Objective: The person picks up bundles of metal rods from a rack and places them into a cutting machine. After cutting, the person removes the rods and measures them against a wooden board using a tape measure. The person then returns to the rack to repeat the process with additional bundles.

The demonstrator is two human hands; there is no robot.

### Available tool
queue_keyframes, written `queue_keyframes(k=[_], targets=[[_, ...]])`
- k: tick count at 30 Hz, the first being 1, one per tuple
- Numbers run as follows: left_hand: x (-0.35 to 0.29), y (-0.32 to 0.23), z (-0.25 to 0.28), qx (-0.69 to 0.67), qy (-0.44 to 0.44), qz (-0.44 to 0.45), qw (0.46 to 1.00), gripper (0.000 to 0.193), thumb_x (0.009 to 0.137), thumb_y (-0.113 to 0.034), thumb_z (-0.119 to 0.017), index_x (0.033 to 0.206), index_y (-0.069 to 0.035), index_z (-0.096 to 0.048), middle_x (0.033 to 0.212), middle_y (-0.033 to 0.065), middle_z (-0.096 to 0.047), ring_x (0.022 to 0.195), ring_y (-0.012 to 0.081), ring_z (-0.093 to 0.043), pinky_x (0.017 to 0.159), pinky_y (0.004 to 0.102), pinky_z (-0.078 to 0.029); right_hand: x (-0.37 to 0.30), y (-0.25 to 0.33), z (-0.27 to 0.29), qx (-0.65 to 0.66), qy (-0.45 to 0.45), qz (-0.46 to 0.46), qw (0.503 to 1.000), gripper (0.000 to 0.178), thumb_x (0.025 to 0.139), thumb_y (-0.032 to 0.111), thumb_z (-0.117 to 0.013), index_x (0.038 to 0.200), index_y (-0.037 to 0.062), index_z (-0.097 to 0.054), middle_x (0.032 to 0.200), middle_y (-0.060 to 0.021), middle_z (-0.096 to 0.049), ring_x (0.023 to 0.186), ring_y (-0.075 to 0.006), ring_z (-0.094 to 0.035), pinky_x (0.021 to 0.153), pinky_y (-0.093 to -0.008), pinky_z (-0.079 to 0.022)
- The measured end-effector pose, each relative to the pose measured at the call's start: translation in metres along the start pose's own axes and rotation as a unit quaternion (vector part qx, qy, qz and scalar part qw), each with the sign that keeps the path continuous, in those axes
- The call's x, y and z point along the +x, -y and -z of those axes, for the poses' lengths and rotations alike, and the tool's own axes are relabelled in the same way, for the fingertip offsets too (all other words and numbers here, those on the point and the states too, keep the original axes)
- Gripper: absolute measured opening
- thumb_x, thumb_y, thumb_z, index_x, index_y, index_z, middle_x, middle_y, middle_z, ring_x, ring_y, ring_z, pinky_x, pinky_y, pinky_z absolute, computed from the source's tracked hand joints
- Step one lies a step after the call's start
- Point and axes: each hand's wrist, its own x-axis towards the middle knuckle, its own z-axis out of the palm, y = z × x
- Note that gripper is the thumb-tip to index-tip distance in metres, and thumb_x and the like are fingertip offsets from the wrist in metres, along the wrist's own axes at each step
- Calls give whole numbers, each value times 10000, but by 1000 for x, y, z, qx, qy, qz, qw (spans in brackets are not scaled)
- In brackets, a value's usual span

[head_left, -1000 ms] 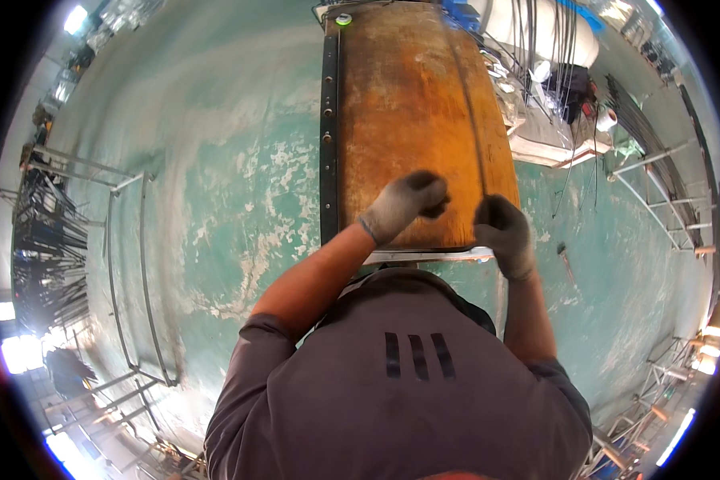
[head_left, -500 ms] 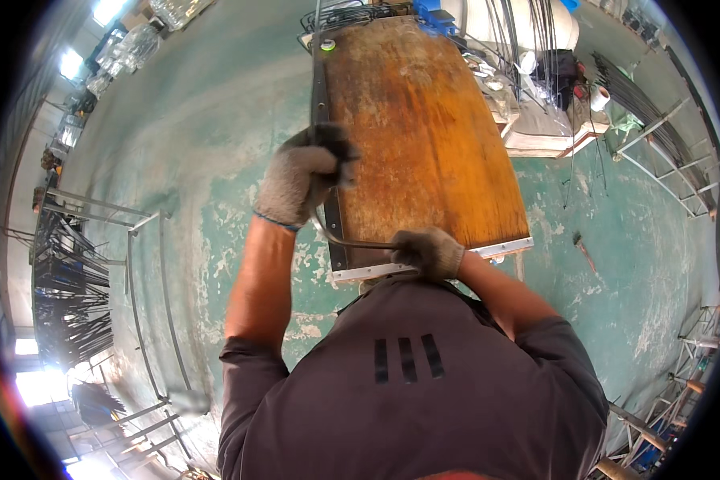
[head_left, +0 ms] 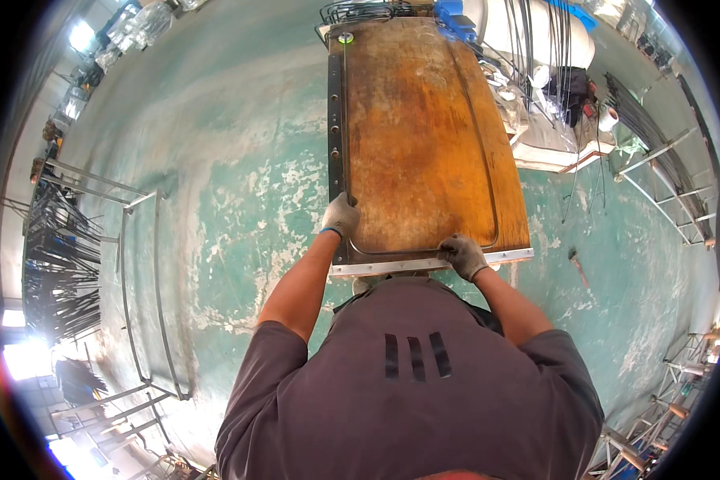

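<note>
Wooden tabletop (head_left: 416,136): supports bent rod (head_left: 478,132), lying around its margins. Rod's left run beside dark rail (head_left: 334,128). Right hand (head_left: 464,256): fingers closed on rod's near run. Left hand (head_left: 342,216): curled at left run; grip cannot be told. Advisable: press evenly, keep rod flat, avoid twisting.

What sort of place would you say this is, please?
Probably a metal workshop: a thin bent rod lies on a worn wooden table, and many dark rods are gathered at the left.
</note>
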Motion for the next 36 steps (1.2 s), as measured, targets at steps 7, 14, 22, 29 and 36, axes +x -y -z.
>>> queue_keyframes(k=[7, 14, 22, 29, 36], targets=[[-48, -33, -18, 142, -64, -43, 987, 255, 895, -171, -690, 1123, -61, -723, 1172, 203, -724, 1153, 414, -702, 953, 534, -581, -3, -14, -12, -131, -63, 91, 985, 159, 863, 167, -821, 1018, 130, -825, 1044, -111, -756, 1044, -352, -687, 911, -479, -549], [-96, -21, -78, 222, 115, -192, 949, 238, 870, -138, -685, 1084, -81, -773, 1158, 179, -733, 1109, 384, -727, 957, 490, -588, -20, -33, -1, -177, -138, -50, 973, 230, 858, 200, -822, 1085, 166, -807, 1123, -96, -751, 1143, -350, -658, 990, -478, -522], [-109, -11, -56, 234, 131, -217, 938, 141, 874, -152, -685, 966, -83, -767, 1061, 180, -735, 1068, 392, -717, 911, 523, -591, -8, -45, 21, -274, -138, -419, 854, 501, 939, 319, -750, 1369, 94, -628, 1342, -177, -673, 1308, -375, -605, 1100, -498, -496], [-108, -6, -53, 251, 144, -191, 938, 172, 865, -158, -681, 988, -78, -772, 1083, 184, -740, 1087, 377, -719, 930, 501, -593, -7, -47, 22, -251, -109, -421, 865, 461, 952, 281, -719, 1359, 86, -626, 1358, -194, -662, 1327, -380, -596, 1113, -500, -490], [-110, -10, -56, 246, 136, -191, 941, 161, 867, -147, -643, 940, -78, -769, 1050, 197, -741, 1044, 394, -725, 907, 513, -594, -14, -52, 17, -265, -136, -400, 867, 485, 947, 293, -727, 1373, 91, -614, 1340, -190, -665, 1324, -380, -594, 1106, -514, -489]])
